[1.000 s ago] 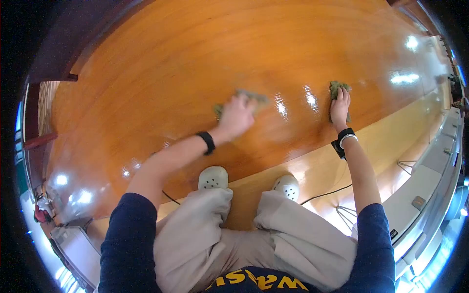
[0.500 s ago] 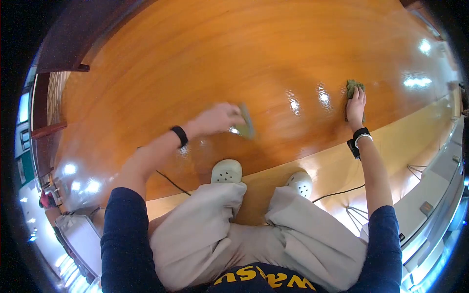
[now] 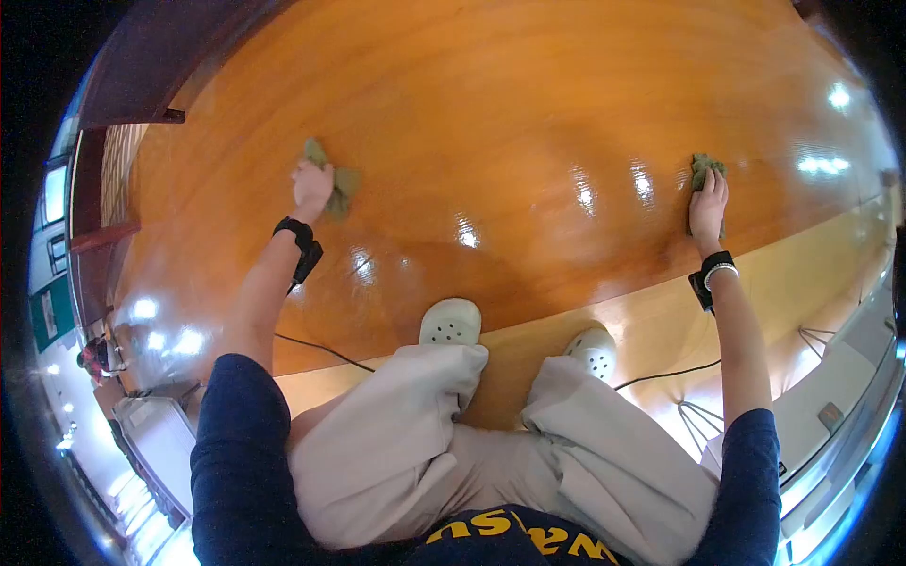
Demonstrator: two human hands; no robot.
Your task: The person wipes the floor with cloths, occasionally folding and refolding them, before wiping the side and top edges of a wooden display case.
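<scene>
My left hand (image 3: 313, 186) grips a green cloth (image 3: 343, 191) pressed on the glossy orange-brown wooden floor (image 3: 453, 123), out on the left side. Parts of that cloth stick out above and to the right of the fingers. Out on the right, my right hand (image 3: 708, 206) is closed over a second green cloth (image 3: 702, 164), which lies bunched on the floor near the border of the paler strip. Each wrist carries a black band, and a cable runs from each side toward my legs.
My white clogs (image 3: 450, 323) rest between my arms, at the seam with a lighter floor strip (image 3: 510, 377). Dark wooden furniture (image 3: 142, 75) stands at the upper left. Pale furniture with wire legs (image 3: 812, 415) lines the right. Another person (image 3: 97, 358) appears far off at the left edge.
My left hand has swept left and farther out with its cloth, from near the middle of the floor. My right hand has stayed almost in place on its cloth.
</scene>
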